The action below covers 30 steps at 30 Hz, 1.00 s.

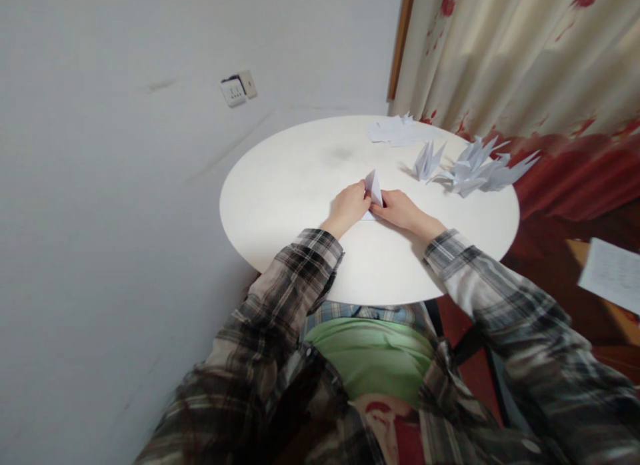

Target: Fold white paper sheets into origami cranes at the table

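- A pale wall (110, 185) with some dark marks fills the left side of the frame, and a white socket (233, 92) is on it.
- A round white table (280, 185) stands in the middle.
- The left hand (349, 207), near the centre, has its fingers closed on the left edge of a folded paper (374, 187).
- This paper is at the centre, between both hands, with its point upward.
- The right hand (400, 210) grips its lower right side with bent fingers.
- Flat paper sheets (393, 132) lie farther up, at the table's far edge.
- Several paper birds (473, 170) stand close together at right.
- A flowered curtain (520, 58) hangs in the upper right.
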Tool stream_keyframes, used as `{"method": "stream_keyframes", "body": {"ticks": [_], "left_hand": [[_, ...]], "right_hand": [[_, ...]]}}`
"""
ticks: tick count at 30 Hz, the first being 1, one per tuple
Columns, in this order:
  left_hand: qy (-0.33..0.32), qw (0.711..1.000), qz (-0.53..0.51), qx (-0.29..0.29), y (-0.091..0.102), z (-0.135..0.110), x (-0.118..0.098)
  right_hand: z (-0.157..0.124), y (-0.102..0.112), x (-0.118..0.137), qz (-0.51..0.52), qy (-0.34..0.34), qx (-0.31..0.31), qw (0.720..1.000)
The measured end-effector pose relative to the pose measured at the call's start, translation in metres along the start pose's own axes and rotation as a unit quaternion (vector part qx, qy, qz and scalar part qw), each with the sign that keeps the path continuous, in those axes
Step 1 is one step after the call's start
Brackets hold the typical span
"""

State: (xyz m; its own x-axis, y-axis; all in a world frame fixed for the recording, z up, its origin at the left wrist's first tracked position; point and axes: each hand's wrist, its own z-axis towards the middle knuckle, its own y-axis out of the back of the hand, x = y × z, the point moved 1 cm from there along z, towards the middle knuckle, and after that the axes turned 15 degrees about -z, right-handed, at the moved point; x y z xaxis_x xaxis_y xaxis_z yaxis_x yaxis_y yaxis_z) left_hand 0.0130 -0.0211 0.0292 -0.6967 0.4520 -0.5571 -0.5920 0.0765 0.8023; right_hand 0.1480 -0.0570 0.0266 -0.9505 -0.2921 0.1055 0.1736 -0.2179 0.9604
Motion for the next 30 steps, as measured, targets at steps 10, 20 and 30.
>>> {"method": "stream_keyframes", "body": {"ticks": [10,20,30], "left_hand": [[-0.002,1.000,0.007,0.005,0.0015,-0.0005,-0.0024],[-0.015,1.000,0.004,0.010,-0.0020,0.0017,0.0020],[-0.013,1.000,0.001,0.020,-0.0014,0.0013,0.0017]], "right_hand": [[0.0004,-0.0006,-0.0016,0.015,0.008,-0.006,1.000],[-0.0002,-0.0014,-0.0030,0.014,-0.001,0.000,1.000],[0.0005,-0.0013,-0.0043,0.008,-0.001,0.003,1.000]]}}
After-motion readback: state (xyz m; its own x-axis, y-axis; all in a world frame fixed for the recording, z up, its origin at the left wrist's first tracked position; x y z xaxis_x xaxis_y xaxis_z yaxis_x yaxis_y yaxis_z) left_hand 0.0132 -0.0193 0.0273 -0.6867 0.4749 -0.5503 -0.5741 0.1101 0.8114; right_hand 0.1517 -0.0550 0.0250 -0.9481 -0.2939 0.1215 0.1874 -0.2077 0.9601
